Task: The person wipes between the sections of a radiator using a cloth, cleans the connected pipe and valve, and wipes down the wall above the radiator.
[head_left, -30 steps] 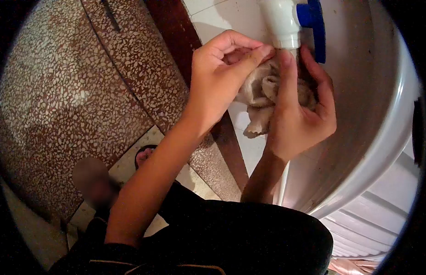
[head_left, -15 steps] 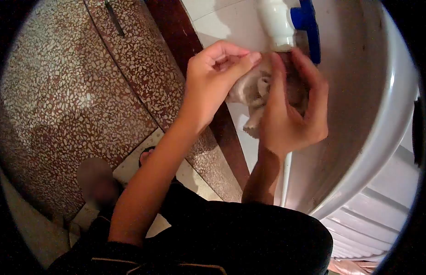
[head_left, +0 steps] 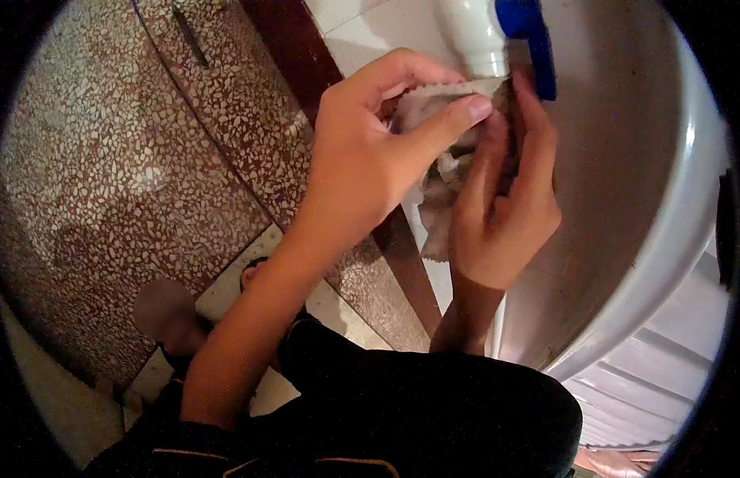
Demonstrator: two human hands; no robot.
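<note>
Between my two hands is a crumpled greyish-white cloth [head_left: 438, 231] with a zigzag-cut edge. My left hand [head_left: 366, 147] pinches its upper edge between thumb and fingers. From below, my right hand [head_left: 505, 215] holds the cloth's right side, its thumb and fingers curled around it. The cloth hangs in loose folds under the fingertips, partly covered by them. Just above the fingertips is the mouth of a white tap [head_left: 473, 36] with a blue lever handle [head_left: 529, 44]. I cannot tell whether water runs from it.
A white basin [head_left: 625, 199] curves along the right side, its thick rim bending toward the front. A thin white pipe [head_left: 498, 327] shows behind my right wrist. To the left lies a speckled stone floor [head_left: 107, 183] with a dark reddish strip [head_left: 298, 56] beside the white tiles.
My left hand has shifted right along the cloth's edge, its thumb closer to my right fingers. More of the cloth's zigzag edge is spread at the top.
</note>
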